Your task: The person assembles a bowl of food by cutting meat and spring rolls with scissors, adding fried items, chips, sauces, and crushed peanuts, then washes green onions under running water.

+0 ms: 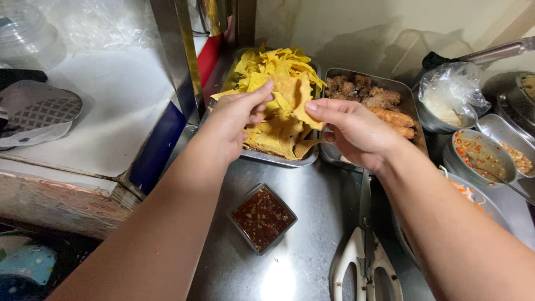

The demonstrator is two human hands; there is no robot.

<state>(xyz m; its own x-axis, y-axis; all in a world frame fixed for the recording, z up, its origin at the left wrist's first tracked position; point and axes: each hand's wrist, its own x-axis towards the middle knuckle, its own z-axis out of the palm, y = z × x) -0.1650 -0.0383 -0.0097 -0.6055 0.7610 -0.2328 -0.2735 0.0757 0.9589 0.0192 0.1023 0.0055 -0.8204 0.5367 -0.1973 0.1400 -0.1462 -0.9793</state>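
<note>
Chips (278,106): yellow, fried, heaped in a steel tray (278,159). My left hand (231,125) pinches one chip at the heap's near side, thumb on top, fingers curled. My right hand (351,128) pinches another chip's edge, thumb and forefinger pressed together. Sauce cup (262,217) nearer me than the tray; scissors (365,262) right of the cup.

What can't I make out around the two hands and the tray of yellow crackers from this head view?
- Tray of yellow crackers: its floor is buried under the heap.
- Left hand: fingertips hidden among the crackers.
- Right hand: palm side faces away; only the thumb on a cracker shows.
- Scissors: handles cut off by the bottom edge.
- Bowl: contents veiled by a plastic bag.
</note>
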